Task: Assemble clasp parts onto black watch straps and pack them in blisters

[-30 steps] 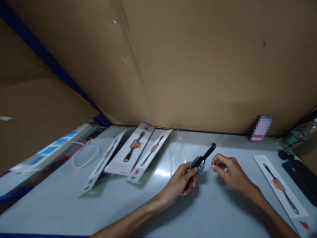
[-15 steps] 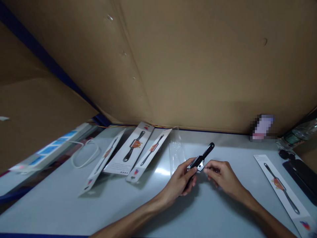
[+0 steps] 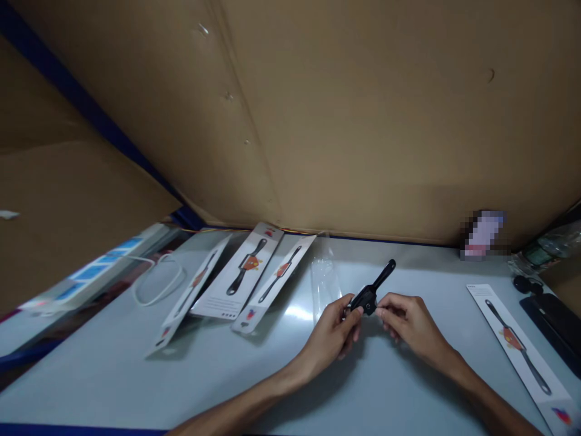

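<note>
A small black tool with a slim handle (image 3: 374, 287) is held just above the grey table (image 3: 136, 375), its handle pointing up and away to the right. My left hand (image 3: 336, 330) is closed round its lower end. My right hand (image 3: 408, 321) pinches the tool's head from the right side, fingertips together. A clear plastic sleeve (image 3: 323, 280) lies flat on the table just left of my hands.
Three white packaging cards (image 3: 247, 275) printed with the same tool lie fanned out at the back left; another card (image 3: 517, 348) lies at the right. A white power strip and cable (image 3: 104, 269) sit at far left, dark objects (image 3: 551, 315) at far right. Cardboard walls (image 3: 345, 121) rise behind.
My right hand moved left from an open gap and closed on the tool's head. The tool turned slightly in my left hand, so its shiny metal part no longer shows.
</note>
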### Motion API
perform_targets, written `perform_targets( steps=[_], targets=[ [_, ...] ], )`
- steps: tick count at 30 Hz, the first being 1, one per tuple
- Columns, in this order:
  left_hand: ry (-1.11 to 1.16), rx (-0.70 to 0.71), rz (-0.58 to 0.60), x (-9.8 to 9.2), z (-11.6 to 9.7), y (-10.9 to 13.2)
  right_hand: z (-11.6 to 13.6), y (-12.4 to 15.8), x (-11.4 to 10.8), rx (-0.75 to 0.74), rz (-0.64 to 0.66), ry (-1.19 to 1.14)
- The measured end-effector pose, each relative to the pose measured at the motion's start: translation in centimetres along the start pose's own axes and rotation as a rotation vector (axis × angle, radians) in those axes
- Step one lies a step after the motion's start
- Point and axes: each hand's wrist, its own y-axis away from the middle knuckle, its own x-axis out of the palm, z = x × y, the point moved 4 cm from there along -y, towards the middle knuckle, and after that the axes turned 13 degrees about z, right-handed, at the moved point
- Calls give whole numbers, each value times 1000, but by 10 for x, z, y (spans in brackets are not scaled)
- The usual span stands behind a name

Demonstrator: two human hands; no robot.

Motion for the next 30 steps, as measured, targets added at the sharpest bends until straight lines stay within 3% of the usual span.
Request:
perform_targets(
  steps=[6,13,23,30],
  targets=[
    [3,1,-34,-1,1,-1,5,4,-10,-63,-134,-11],
    [-20,-4,-44,1,-1,0,10,6,-2,-90,-216,133],
    [-52,-8,-58,4,-2,2,9,0,10,-98,-101,64],
    [-3,-19,-24,4,3,0,16,2,12,-175,-154,251]
  ],
)
